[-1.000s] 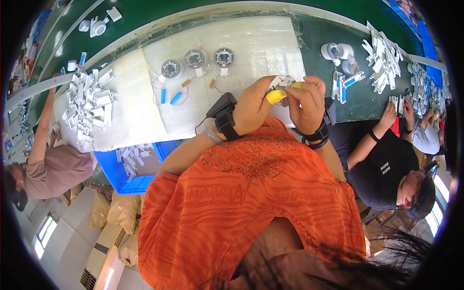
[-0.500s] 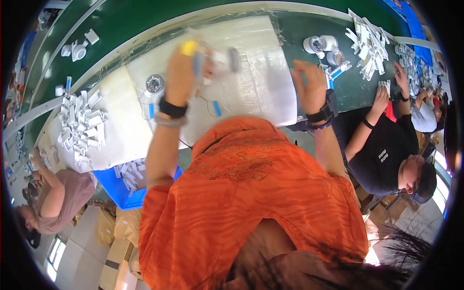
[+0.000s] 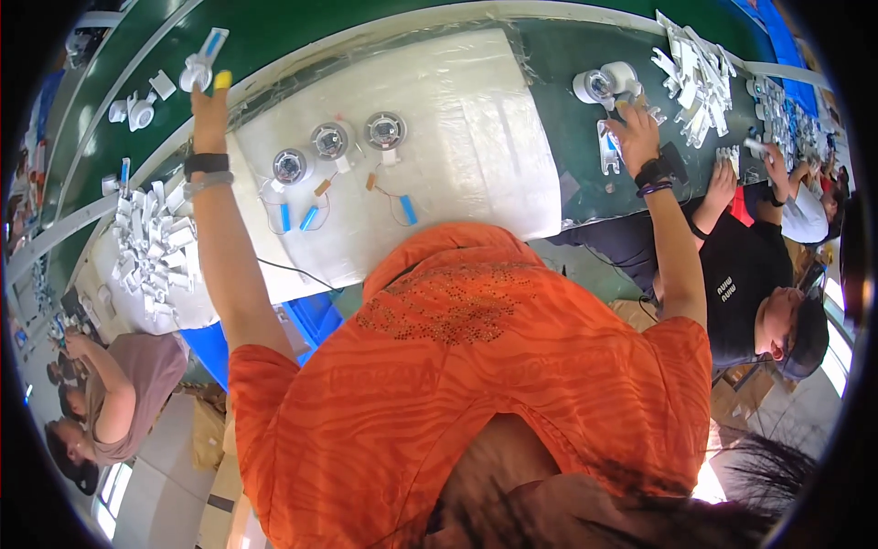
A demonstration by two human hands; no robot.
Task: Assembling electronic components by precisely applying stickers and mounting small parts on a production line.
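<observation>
My left hand (image 3: 210, 119), with a yellow cover on one fingertip, reaches far left over the green surface. Its fingertips close around the round end of a white device (image 3: 198, 71) whose handle shows a blue cell. At the right, my right hand (image 3: 637, 137) bends its fingers over a white part (image 3: 653, 113), mostly hidden beneath them. Beside it lies a white handle piece (image 3: 608, 148) with a blue strip. Between my hands, three white round heads (image 3: 385, 131) with exposed circuitry rest on the white mat (image 3: 466, 137). Wired blue cells (image 3: 408, 209) lie below them.
White plastic parts (image 3: 154, 242) are heaped at the left, and long white pieces (image 3: 695, 82) at the back right. Round white pieces (image 3: 596, 87) stand beyond my right hand. A blue bin (image 3: 311, 320) is below the table edge. Co-workers sit on both sides, one in black (image 3: 741, 265).
My left hand has swung from above the mat to the far left with the white device. My right hand has moved right and down onto the white parts.
</observation>
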